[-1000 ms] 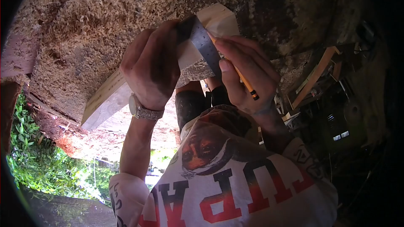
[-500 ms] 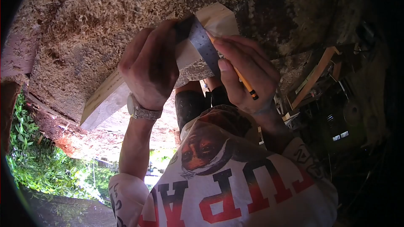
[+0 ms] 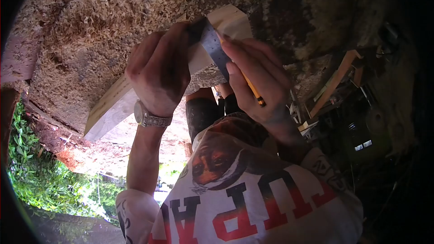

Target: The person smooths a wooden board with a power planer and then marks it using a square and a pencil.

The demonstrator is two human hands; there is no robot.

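A squared length of pale wood point(image 3: 113, 113) lies slantwise on the shavings-covered surface. Across its upper end sits a try square, its metal blade point(image 3: 213, 46) marked with small dots or graduations. My left hand point(image 3: 157, 72), with a watch on the wrist, is closed over the wood and the square's dark stock; its fingertips are hidden. A yellow pencil point(image 3: 252, 84) is pinched in my right hand point(image 3: 262, 74). The pencil's tip meets the wood right beside the blade's edge, and the right thumb lies close to the blade.
Wood shavings point(image 3: 104, 9) cover much of the rough wooden work surface point(image 3: 289, 13). Pieces of timber point(image 3: 337, 81) lean in the shade at right. Green plants point(image 3: 40, 158) show beyond the surface's left edge. My shirt and legs fill the lower middle.
My right hand and the pencil have shifted slightly left and up along the blade. The wood, the square and my left hand are almost where they were.
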